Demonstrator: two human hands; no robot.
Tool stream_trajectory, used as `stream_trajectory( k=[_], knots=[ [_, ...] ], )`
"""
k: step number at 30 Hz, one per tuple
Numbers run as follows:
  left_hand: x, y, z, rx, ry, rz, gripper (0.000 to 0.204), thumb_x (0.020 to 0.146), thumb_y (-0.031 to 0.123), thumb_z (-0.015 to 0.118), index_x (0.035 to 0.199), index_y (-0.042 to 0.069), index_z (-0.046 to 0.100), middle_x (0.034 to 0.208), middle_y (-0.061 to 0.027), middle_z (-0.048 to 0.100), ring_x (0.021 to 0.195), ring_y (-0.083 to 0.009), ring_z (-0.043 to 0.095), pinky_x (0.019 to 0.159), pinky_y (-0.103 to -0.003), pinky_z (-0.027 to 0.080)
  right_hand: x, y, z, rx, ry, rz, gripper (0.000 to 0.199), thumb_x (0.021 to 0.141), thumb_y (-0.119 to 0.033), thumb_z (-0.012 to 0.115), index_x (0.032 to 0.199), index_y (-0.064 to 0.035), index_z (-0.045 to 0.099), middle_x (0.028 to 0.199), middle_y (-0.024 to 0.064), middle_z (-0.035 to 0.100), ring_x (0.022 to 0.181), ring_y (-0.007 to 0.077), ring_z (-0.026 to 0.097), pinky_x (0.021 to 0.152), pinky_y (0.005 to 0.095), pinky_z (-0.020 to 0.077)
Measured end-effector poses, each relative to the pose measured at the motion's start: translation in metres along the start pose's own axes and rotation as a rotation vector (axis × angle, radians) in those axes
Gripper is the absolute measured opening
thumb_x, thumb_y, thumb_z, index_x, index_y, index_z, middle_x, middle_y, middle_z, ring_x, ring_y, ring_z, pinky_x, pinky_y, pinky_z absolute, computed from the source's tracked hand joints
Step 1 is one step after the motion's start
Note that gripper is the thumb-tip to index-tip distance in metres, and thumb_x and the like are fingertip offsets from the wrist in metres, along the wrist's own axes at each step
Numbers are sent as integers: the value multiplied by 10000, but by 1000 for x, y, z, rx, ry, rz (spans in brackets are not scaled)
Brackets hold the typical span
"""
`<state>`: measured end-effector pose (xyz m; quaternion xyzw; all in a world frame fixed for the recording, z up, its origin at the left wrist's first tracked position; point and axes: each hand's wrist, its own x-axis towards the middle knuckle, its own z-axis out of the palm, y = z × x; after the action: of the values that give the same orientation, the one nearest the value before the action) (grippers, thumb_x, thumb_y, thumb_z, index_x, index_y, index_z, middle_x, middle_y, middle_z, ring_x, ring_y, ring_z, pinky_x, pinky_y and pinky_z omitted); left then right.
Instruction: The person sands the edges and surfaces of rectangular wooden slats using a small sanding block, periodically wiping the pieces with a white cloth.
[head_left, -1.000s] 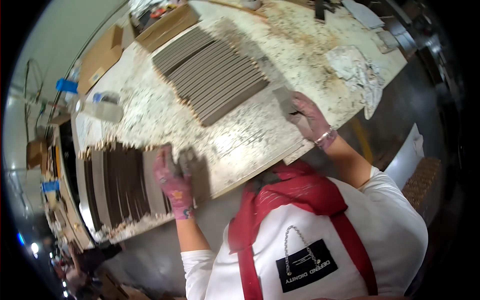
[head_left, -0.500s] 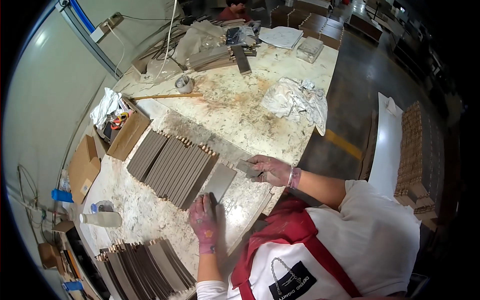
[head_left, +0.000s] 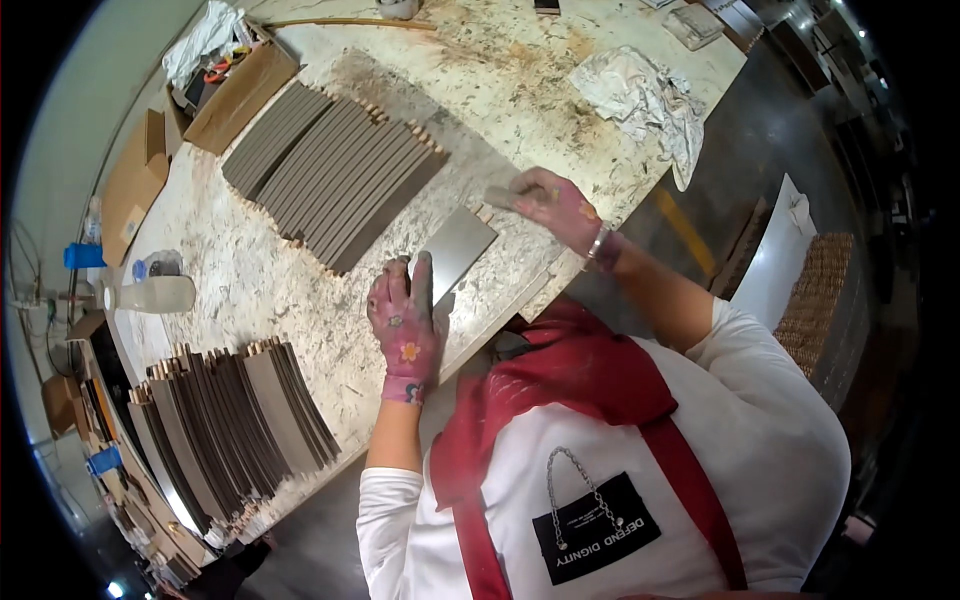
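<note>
A flat grey wooden board (head_left: 460, 255) with small pegs at its far end lies on the worktable. My left hand (head_left: 402, 325), in a stained pink flowered glove, holds its near end, with fingertips against the edge. Just past the far end, my right hand (head_left: 560, 210), gloved likewise, pinches a small flat grey pad (head_left: 502, 197); motion blurs it and its material is unclear. Left of the board stands a tight row of grey pegged boards (head_left: 340, 175). Nearer me, at the table's left edge, is a second stack of darker pegged boards (head_left: 235, 425).
A crumpled white cloth (head_left: 640, 110) lies at the table's far right. An open cardboard box (head_left: 240, 100) with tools stands far left. A pale bottle (head_left: 155, 294) lies on its side near the left edge. More boards are stacked (head_left: 825, 300) beyond the table on the right.
The whole view has tilted, so the table sits higher in the picture. My right hand and the pad have shifted slightly beyond the board's far end; my left hand stays at the near end.
</note>
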<state>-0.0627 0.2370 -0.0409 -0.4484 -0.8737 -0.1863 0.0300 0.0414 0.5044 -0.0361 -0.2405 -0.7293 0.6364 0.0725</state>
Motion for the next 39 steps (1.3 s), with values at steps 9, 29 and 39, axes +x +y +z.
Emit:
stream_trajectory(
  k=[9, 29, 39],
  knots=[
    [1, 2, 2, 5, -9, -30, 691, 772, 252, 765, 1413, 163, 521, 1355, -124, 509, 1250, -340, 470, 1019, -480, 387, 8, -5, 40, -611, 82, -313, 287, 883, -240, 687, 1051, -34, 580, 1019, 203, 600, 918, 365, 621, 826, 431, 510],
    [-30, 31, 55, -322, 19, -5, 449, 888, 307, 641, 1284, 97, 624, 1248, -146, 638, 1150, -320, 613, 1021, -474, 436, 30, -42, 182, -816, -584, -554, 299, 897, -257, 626, 1182, -167, 625, 1117, 133, 579, 1069, 341, 594, 942, 415, 491],
    [-18, 33, 62, -241, 237, 63, 456, 745, 191, 694, 1165, 20, 651, 1327, -126, 546, 1249, -334, 501, 1055, -487, 420, 44, -62, 33, -1015, -209, -632, 259, 866, -129, 617, 1120, -95, 654, 1034, 149, 611, 922, 329, 645, 827, 438, 538]
  ],
)
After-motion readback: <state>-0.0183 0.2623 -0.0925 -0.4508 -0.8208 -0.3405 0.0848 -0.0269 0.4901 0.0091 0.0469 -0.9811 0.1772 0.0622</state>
